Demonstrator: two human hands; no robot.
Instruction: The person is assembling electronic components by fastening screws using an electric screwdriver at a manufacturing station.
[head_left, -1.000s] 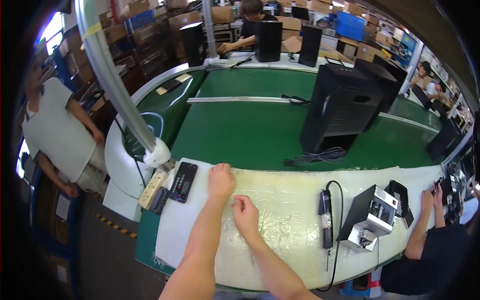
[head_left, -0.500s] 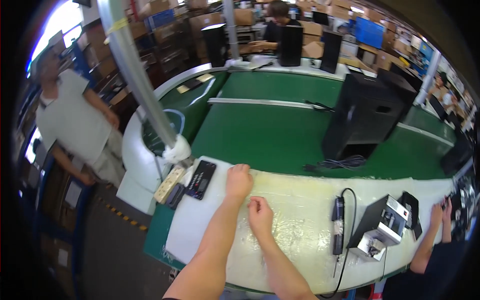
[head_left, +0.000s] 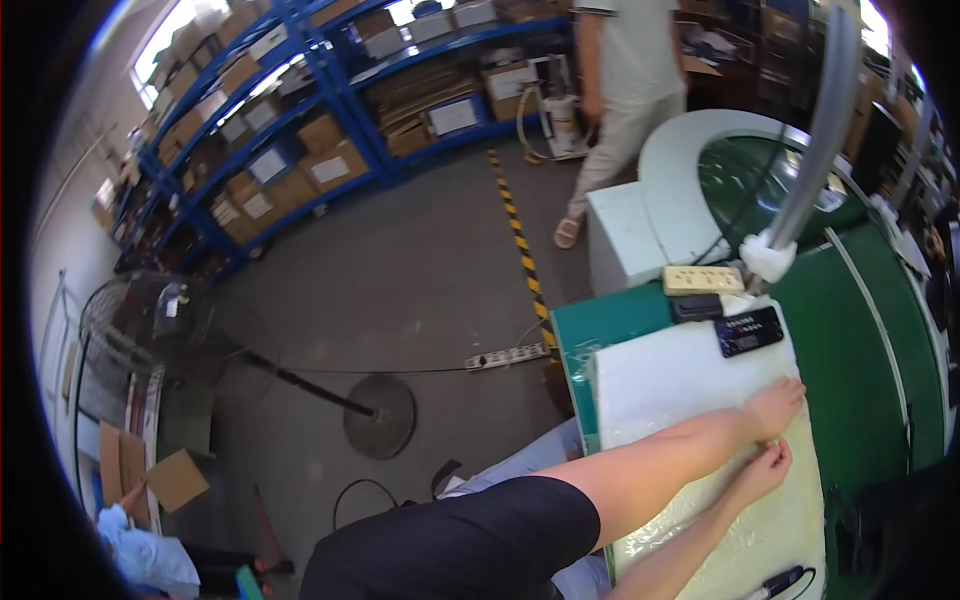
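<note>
White mat (head_left: 650, 390) lay on green tabletop (head_left: 618, 316); likely soft, light, film-slick, best lifted by edges. Left hand (head_left: 772, 410), right hand (head_left: 762, 474) curled over mat; could not tell whether grasping anything.

Left hand (head_left: 775, 408): palm side hidden from the camera; right hand (head_left: 764, 472): fingers curled, so whether either grips something small cannot be determined. Lower edge cuts off the corded electric screwdriver (head_left: 778, 584), while the top edge crops the standing person (head_left: 637, 55) at about shoulder height. Printing on the shelved cartons (head_left: 322, 138) too small to read, pedestal fan cage (head_left: 130, 320) indistinct, dark object (head_left: 900, 510) at far right unidentifiable in shadow.
</note>
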